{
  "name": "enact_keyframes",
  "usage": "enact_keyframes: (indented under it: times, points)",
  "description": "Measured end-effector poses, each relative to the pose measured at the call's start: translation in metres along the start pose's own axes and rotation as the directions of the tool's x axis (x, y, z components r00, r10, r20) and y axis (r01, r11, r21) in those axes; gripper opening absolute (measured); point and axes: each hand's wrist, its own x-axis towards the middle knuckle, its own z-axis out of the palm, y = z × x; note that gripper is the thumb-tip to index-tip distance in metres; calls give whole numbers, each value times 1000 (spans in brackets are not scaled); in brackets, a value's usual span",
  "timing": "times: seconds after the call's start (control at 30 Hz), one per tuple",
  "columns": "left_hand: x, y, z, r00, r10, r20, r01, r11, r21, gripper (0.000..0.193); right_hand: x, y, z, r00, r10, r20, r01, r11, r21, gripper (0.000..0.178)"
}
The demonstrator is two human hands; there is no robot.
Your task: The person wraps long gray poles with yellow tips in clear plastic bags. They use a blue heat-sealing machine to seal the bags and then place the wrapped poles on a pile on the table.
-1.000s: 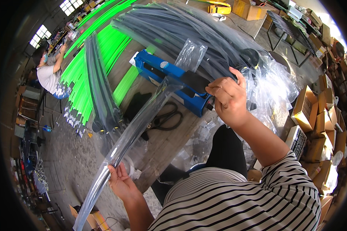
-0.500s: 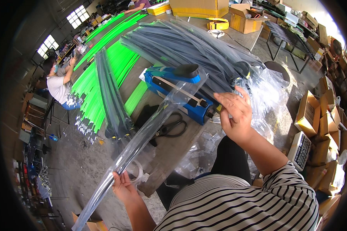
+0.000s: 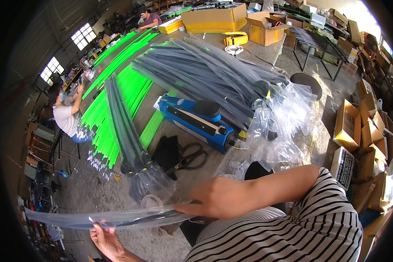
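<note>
A long clear plastic sleeve [image 3: 137,219] with something dark inside stretches across the front, in front of my body. My left hand [image 3: 105,242] pinches its lower edge toward the left end. My right hand [image 3: 218,196], smeared by motion, is at the sleeve's right end, one finger against the film; its grip cannot be made out. Beyond it on the table sits a blue impulse sealer [image 3: 196,122] with a black pad on its arm. Black-handled scissors [image 3: 191,157] and a black cloth-like piece [image 3: 167,153] lie beside the sealer.
Bagged dark strips [image 3: 196,65] and bright green rods [image 3: 122,105] cover much of the table. Crumpled clear film [image 3: 279,126] hangs at its right edge. Cardboard boxes [image 3: 214,19] stand at the back. A seated person [image 3: 65,113] works on the left, another [image 3: 150,19] far back.
The sleeve has come off the sealer and swung down to lie nearly level before me. My right hand has moved from beside the sealer down to the sleeve's end; my left hand shifted left and down.
</note>
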Motion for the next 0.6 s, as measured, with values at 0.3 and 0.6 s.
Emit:
enact_keyframes:
  times: [0.3,0.6]
  points:
    - [27,-39,75,973,-56,224,-86,812,577,27,-37,67,-68,661,434,-612,-667,714,-213,31]
    - [81,-92,41,995,-65,78,-68,141,988,34,-72,181,-75,514,682,-521,-848,312,-428,29]
